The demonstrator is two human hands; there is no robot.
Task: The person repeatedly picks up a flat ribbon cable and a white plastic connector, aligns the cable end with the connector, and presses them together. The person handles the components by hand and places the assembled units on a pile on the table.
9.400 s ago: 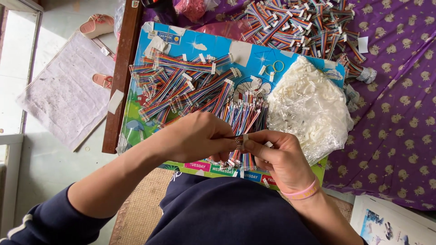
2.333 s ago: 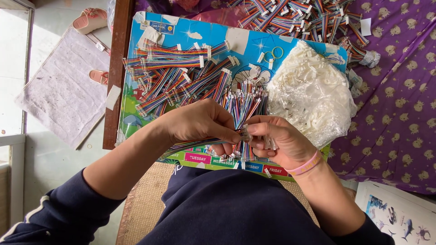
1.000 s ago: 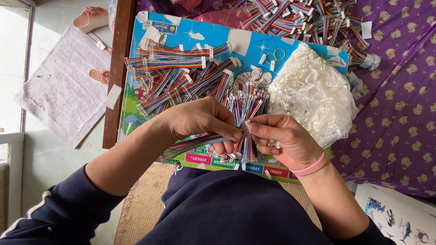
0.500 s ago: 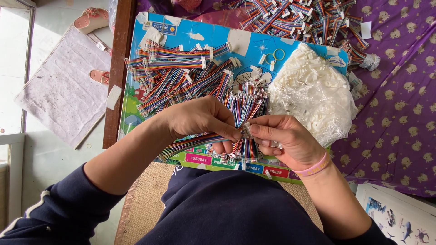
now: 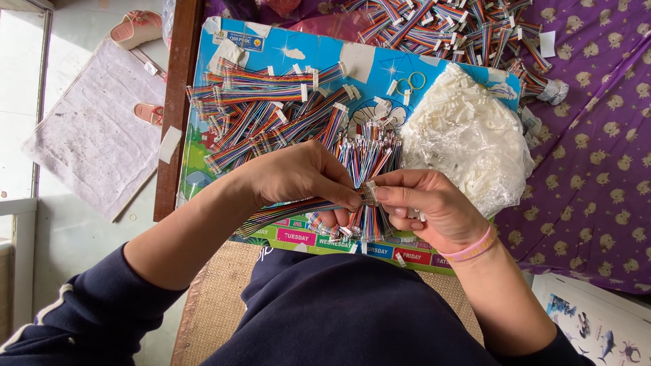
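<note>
My left hand (image 5: pixel 302 177) pinches a flat multicoloured ribbon cable (image 5: pixel 285 213) that trails off to the lower left. My right hand (image 5: pixel 427 207) holds a small white plastic connector (image 5: pixel 369 193) at the cable's end, thumb and finger closed on it. The two hands meet over a fan of loose coloured wires (image 5: pixel 366 159) lying on a blue picture board (image 5: pixel 366 61). A pink band sits on my right wrist.
A clear bag of white connectors (image 5: pixel 468 146) lies right of my hands. Bundles of finished ribbon cables (image 5: pixel 264 112) cover the board's left side, more cables (image 5: pixel 441 24) heap at the top. Purple patterned cloth (image 5: pixel 590 163) is at right; a wooden rail (image 5: pixel 178 102), sandals and mat at left.
Over the frames my hands stay together at the same spot, with small finger shifts on the cable end and connector. The view has barely moved.
</note>
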